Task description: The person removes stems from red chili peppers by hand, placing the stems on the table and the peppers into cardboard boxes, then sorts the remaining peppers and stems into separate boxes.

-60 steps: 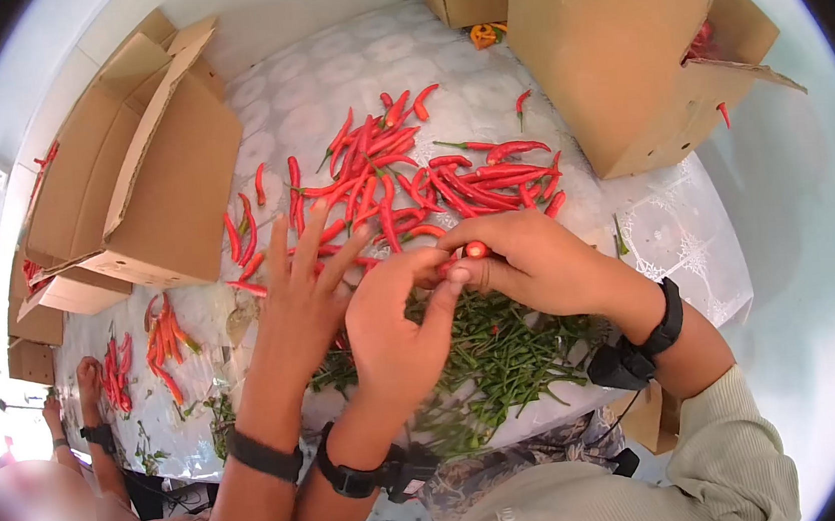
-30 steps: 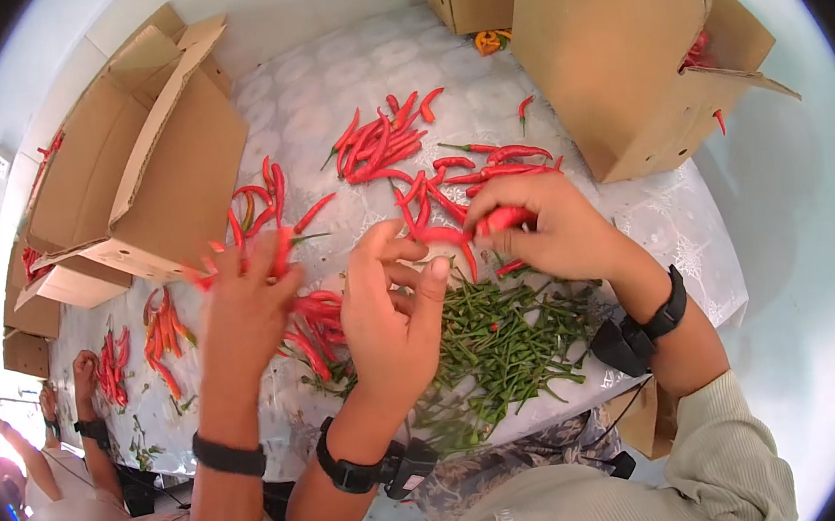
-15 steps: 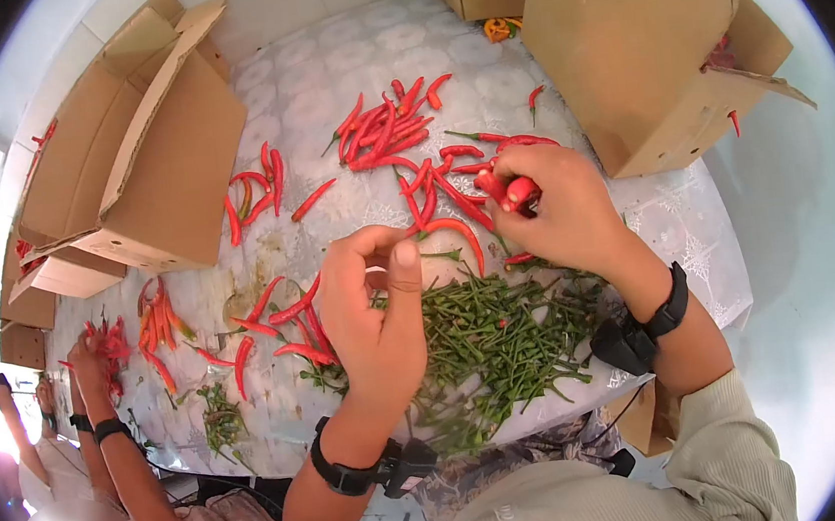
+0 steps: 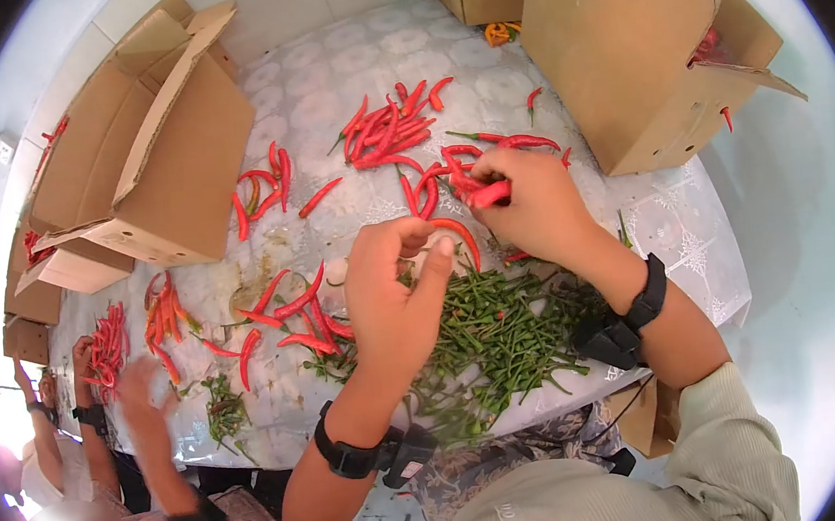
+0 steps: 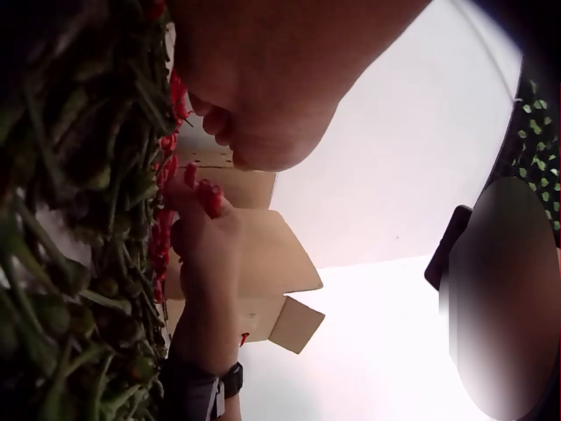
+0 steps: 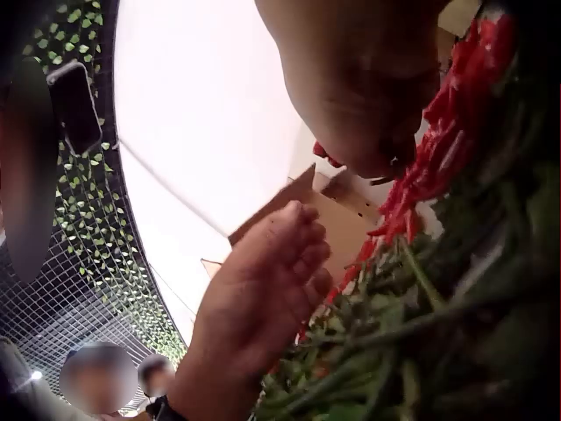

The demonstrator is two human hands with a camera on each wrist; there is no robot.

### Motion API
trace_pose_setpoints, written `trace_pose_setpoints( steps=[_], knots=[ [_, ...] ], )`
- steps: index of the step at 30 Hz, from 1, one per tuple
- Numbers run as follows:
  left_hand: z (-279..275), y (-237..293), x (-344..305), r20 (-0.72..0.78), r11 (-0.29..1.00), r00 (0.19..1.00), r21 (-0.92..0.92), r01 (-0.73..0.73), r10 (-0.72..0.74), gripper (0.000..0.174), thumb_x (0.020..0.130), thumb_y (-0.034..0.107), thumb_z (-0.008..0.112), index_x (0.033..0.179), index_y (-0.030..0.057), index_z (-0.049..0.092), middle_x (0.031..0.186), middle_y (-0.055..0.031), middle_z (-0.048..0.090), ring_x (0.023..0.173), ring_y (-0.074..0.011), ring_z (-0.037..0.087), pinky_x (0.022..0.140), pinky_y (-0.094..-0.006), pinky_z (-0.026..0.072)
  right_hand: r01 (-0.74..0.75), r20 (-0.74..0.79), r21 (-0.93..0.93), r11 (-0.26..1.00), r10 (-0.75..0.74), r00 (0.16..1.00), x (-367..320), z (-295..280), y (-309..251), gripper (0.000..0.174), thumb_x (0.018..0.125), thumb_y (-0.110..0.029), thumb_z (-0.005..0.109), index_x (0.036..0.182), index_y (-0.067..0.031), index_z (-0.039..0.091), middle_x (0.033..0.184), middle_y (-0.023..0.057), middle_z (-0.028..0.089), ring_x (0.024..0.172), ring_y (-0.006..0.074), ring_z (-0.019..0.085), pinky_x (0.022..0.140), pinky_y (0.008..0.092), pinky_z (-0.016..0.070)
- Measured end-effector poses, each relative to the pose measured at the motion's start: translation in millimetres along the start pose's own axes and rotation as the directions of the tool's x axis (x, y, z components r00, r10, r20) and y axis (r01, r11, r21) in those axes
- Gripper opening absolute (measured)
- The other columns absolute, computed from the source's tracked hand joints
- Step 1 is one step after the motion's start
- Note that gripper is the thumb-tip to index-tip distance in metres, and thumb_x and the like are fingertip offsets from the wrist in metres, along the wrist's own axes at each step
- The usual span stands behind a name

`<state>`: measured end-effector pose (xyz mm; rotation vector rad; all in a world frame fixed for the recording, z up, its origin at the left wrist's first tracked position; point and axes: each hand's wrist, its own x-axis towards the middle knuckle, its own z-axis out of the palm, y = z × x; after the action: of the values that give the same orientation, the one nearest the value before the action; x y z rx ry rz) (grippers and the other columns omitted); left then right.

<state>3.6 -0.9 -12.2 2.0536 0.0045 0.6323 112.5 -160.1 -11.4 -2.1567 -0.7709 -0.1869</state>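
Observation:
In the head view my right hand grips a few red chili peppers, their blunt ends poking out past the thumb. It hovers at the right side of a loose spread of red chilies. My left hand is relaxed, fingers loosely bent and thumb apart, with nothing seen in it. Below both hands lies a heap of green chili stems. The left wrist view shows the red chilies sticking out of my right hand. In the right wrist view my left hand is beside the stems.
Cardboard boxes stand at the left and right of the cloth-covered table. Smaller groups of red chilies lie left of my left hand. Another person's blurred hand is farther left, near more chilies.
My hands, together at a chili two seconds ago, have separated; the right moved up and right with chilies. The neighbour's hand carried chilies leftward from the pile, released them and drew back.

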Motion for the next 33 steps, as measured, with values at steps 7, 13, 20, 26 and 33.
trace_pose_setpoints(
  steps=[7, 13, 20, 26, 33],
  knots=[
    [0, 4, 2, 0.169, 0.998, 0.984, -0.009, -0.062, 0.062, 0.026, 0.087, 0.026, 0.072, 0.097, 0.0024, 0.066, 0.09, -0.0108, 0.066, 0.087, -0.0211, 0.061, 0.078, -0.0345, 0.0482, -0.271, 0.048, 0.714, 0.646, 0.341, 0.939, -15, 8, -29, 0.02, 0.084, -0.014, 0.077, 0.091, -0.0012, 0.063, 0.077, -0.0035, 0.059, 0.071, 0.0021, 0.052, 0.062, 0.0205, 0.0443],
    [3, -1, -4, 0.159, 0.937, 0.974, -0.283, 0.203, -0.162, 0.024, 0.091, 0.021, 0.069, 0.098, -0.0018, 0.066, 0.083, -0.0089, 0.067, 0.075, -0.0153, 0.063, 0.071, -0.03, 0.05, -0.174, 0.002, 0.752, 0.636, 0.262, 0.965, -23, 17, -36, 0.019, 0.085, -0.011, 0.076, 0.091, -0.0011, 0.061, 0.08, -0.0033, 0.059, 0.071, 0.0024, 0.051, 0.062, 0.0203, 0.044],
    [3, 6, -5, 0.157, 0.879, 0.958, -0.383, 0.284, -0.241, 0.022, 0.091, 0.014, 0.07, 0.106, -0.0011, 0.064, 0.086, -0.0063, 0.069, 0.076, -0.011, 0.064, 0.073, -0.0268, 0.0513, -0.076, -0.064, 0.766, 0.639, 0.193, 0.979, -27, 21, -36, 0.017, 0.085, -0.006, 0.073, 0.093, -0.0018, 0.059, 0.082, -0.0015, 0.059, 0.078, 0.0035, 0.053, 0.067, 0.0221, 0.0453],
    [2, 3, -2, 0.063, 0.942, 0.983, -0.28, 0.184, -0.173, 0.017, 0.089, 0.009, 0.069, 0.103, 0.0002, 0.064, 0.084, -0.0077, 0.068, 0.076, -0.0153, 0.065, 0.072, -0.0297, 0.0512, 0.219, -0.266, 0.353, 0.91, -0.127, 0.956, -22, -3, -31, 0.02, 0.078, -0.008, 0.075, 0.094, -0.0051, 0.064, 0.084, 0.0032, 0.063, 0.076, 0.0147, 0.06, 0.068, 0.0261, 0.0474],
    [-4, 3, 0, 0.081, 0.994, 0.992, 0.059, -0.097, 0.092, 0.013, 0.084, 0.006, 0.067, 0.096, 0.0015, 0.067, 0.082, -0.0135, 0.065, 0.077, -0.0313, 0.059, 0.07, -0.0413, 0.0455, 0.561, -0.118, -0.35, 0.75, -0.629, 0.768, -16, -20, -47, 0.028, 0.069, -0.02, 0.073, 0.094, -0.0092, 0.068, 0.088, 0.0013, 0.066, 0.082, 0.0197, 0.063, 0.082, 0.0367, 0.0462]
  ],
)
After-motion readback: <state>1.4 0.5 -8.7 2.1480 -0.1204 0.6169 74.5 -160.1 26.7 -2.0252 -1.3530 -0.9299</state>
